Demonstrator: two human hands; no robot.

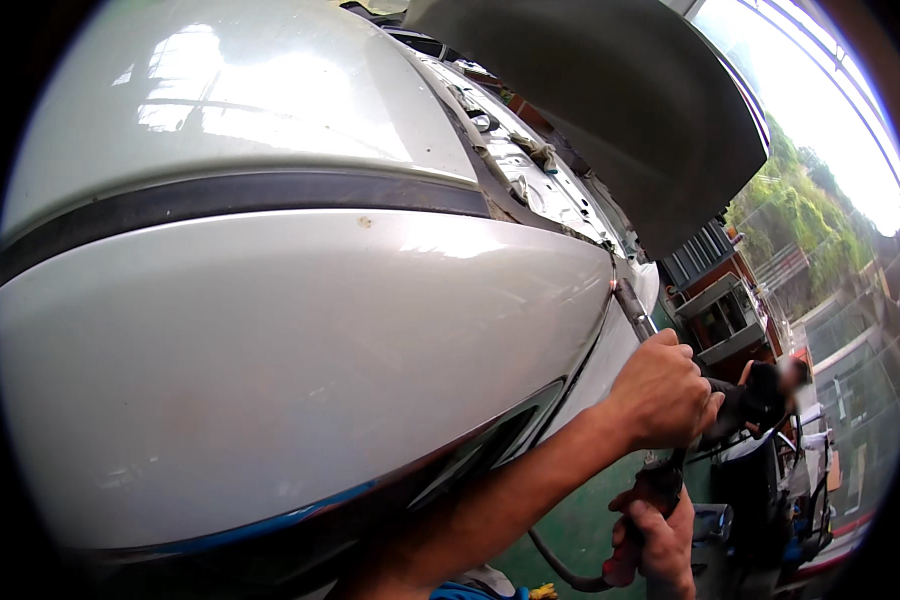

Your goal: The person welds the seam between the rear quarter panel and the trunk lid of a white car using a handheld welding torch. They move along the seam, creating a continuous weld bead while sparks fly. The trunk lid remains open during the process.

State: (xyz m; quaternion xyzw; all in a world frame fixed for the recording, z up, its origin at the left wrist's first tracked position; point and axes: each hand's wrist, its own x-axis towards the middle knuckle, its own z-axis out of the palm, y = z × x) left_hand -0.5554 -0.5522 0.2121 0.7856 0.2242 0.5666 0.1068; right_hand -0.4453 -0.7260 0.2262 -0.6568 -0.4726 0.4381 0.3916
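My left hand (662, 390) is closed around the metal front part of a welding gun (636, 310). Its nozzle tip reaches the seam at the corner of a pale silver car panel (300, 370), where a small orange glow shows. Below, my right hand (660, 528) grips the gun's handle, which has a red lower part (622, 565). A dark cable (562, 566) curves away from that handle. My left forearm crosses in front of the car's side window, hiding part of it.
A large dark raised panel (620, 110) overhangs the car's opened end, where bare white metal (545, 185) shows. At the right, a person in dark clothes (765, 395) is near cabinets (725, 310) and equipment. Green floor (585, 520) lies below.
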